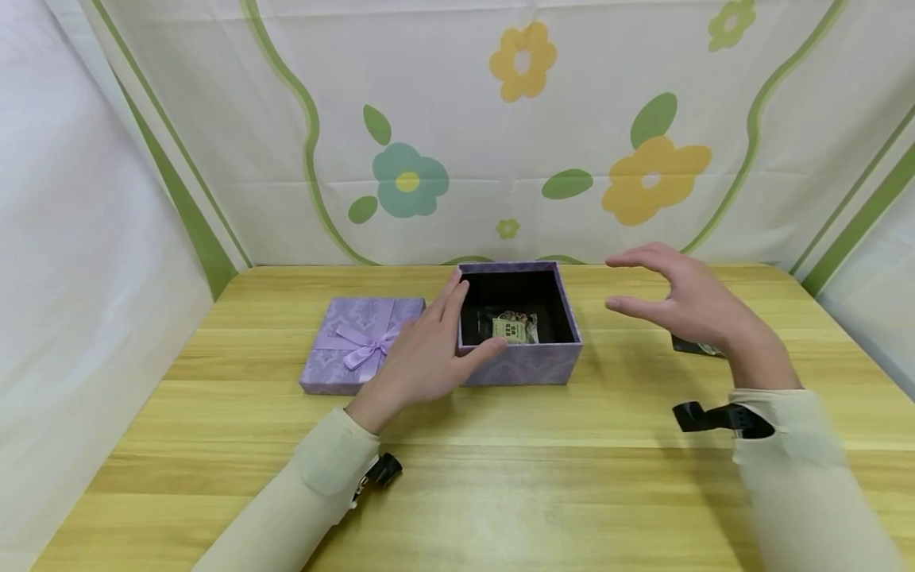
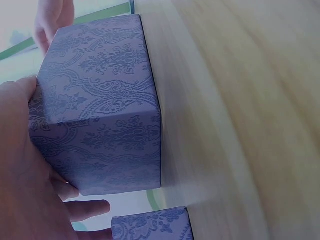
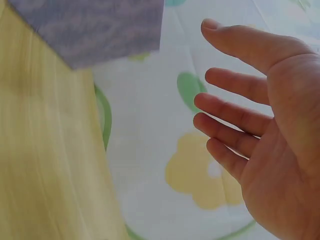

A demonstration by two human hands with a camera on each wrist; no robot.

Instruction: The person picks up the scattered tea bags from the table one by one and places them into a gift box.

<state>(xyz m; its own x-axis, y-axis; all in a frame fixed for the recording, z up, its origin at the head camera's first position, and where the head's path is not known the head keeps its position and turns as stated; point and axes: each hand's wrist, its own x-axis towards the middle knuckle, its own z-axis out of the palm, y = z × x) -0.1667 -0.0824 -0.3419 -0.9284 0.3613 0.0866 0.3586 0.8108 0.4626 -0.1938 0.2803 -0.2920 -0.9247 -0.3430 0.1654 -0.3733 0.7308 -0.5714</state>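
Note:
A purple patterned gift box (image 1: 525,365) stands open-topped on the table. Inside it lies a small clear packet with a pale printed label (image 1: 509,330). My left hand (image 1: 425,353) rests against the box's left side, thumb over the front rim and fingers extended along the wall; the left wrist view shows two fingers reaching past the box (image 2: 100,95). To the right of the box, my right hand (image 1: 675,290) hovers in the air with fingers spread and nothing in them. In the right wrist view its palm and fingers (image 3: 232,112) are bare.
The matching lid (image 1: 350,318), tied with a lilac ribbon bow, lies left of the box, partly behind my left hand. A dark flat packet (image 1: 693,346) sits on the wooden table (image 1: 486,492) beyond my right wrist. A flower-printed curtain (image 1: 457,95) hangs behind the table.

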